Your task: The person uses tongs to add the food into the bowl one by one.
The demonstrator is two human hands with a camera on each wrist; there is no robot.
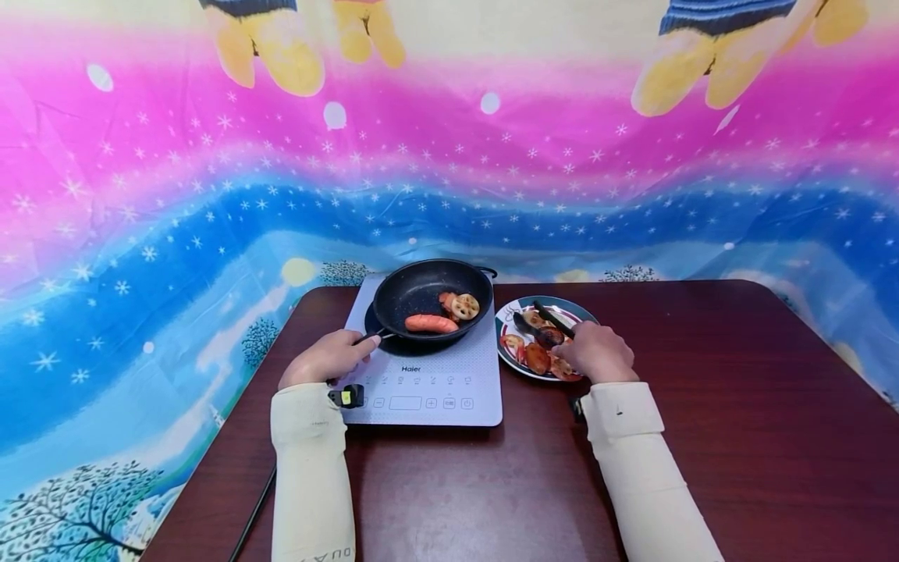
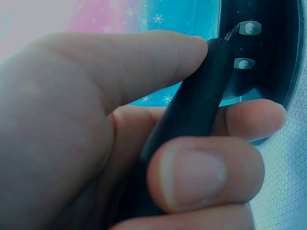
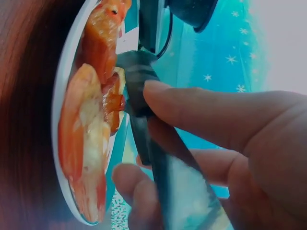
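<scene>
My left hand (image 1: 328, 357) grips the black handle (image 2: 192, 105) of a frying pan (image 1: 414, 282), with the fingers curled round it. The pan is tilted over the induction cooktop (image 1: 421, 417). In it lie a scored sausage (image 1: 430, 323), a browned lotus root slice (image 1: 465, 307) and a small reddish piece beside the slice. On the right, my right hand (image 1: 600, 351) holds black tongs (image 1: 555, 318) above a plate (image 1: 516, 311) of cooked food. In the right wrist view, the thumb presses the tongs (image 3: 180, 187) close to reddish-brown pieces (image 3: 84, 139).
The dark wooden table (image 1: 737, 406) extends to the right and front. A black cord (image 1: 254, 507) runs along the left side. Behind the table hangs a patterned cloth (image 1: 449, 187), close to the pan's far side.
</scene>
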